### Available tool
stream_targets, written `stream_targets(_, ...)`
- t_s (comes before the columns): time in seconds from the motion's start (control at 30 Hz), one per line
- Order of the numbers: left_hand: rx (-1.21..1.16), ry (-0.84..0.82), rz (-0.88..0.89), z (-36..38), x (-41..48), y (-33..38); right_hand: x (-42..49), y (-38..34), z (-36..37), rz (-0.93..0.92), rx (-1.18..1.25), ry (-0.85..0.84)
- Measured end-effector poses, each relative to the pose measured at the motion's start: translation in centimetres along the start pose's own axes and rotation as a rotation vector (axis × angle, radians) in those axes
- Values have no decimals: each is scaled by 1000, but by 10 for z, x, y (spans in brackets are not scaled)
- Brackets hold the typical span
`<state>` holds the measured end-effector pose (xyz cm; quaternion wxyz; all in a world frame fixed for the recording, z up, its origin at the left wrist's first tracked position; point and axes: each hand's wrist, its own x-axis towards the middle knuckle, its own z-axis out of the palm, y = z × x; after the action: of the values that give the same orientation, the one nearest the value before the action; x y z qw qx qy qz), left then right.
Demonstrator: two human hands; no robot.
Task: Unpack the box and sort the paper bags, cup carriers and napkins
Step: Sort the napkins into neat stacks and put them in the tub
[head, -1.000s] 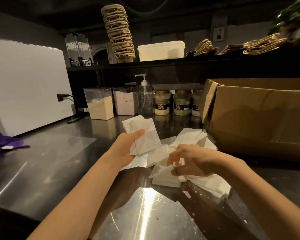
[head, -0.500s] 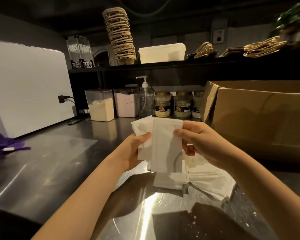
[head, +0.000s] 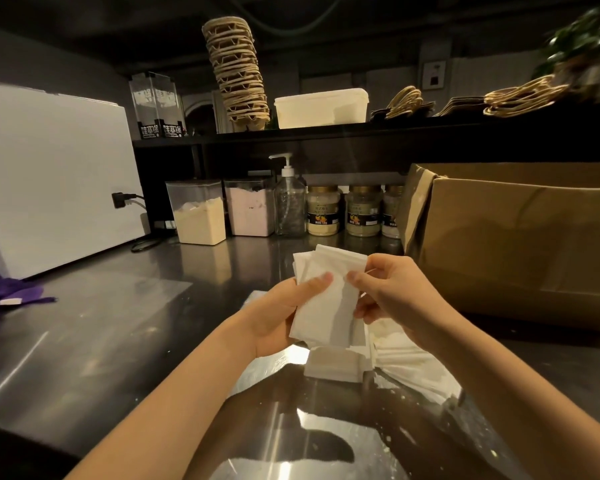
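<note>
A small stack of white napkins point(head: 328, 299) is held upright above the steel counter point(head: 94, 337). My left hand point(head: 278, 313) grips it from the left with the thumb across its front. My right hand point(head: 392, 292) pinches its right edge near the top. Under the hands more loose napkins point(head: 409, 365) lie spread on the counter, partly hidden. The open cardboard box point(head: 520, 244) stands at the right. A tall stack of brown cup carriers point(head: 238, 71) is on the upper shelf, and paper bags with twisted handles point(head: 520, 98) lie on the shelf at the right.
A white appliance point(head: 52, 174) fills the left. Two powder canisters point(head: 198, 213), a pump bottle point(head: 290, 202) and several jars point(head: 362, 211) line the back. A white lidded tub point(head: 321, 107) sits on the shelf. A purple cloth point(head: 7, 292) lies at the far left.
My right hand lifted a napkin from the loose pile and brought it against the stack in my left hand. Both hands now hold the stack together.
</note>
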<state>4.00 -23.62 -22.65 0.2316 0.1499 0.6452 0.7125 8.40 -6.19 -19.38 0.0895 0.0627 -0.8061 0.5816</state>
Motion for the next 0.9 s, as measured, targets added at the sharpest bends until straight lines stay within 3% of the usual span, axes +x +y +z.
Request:
stream_targets(0.3,27,85,60,-4,4,-1,0,-3,0,-4,-19,33)
stream_targets(0.47,-201,301,116,-19,3,9,4,5,-11,-138,-358,96)
stream_targets(0.8,-227,340,78,-20,2,13,3,11,-11,-133,-525,-138)
stream_targets(0.9,-222,351,73,-21,2,12,-1,7,-12,-128,-628,-288)
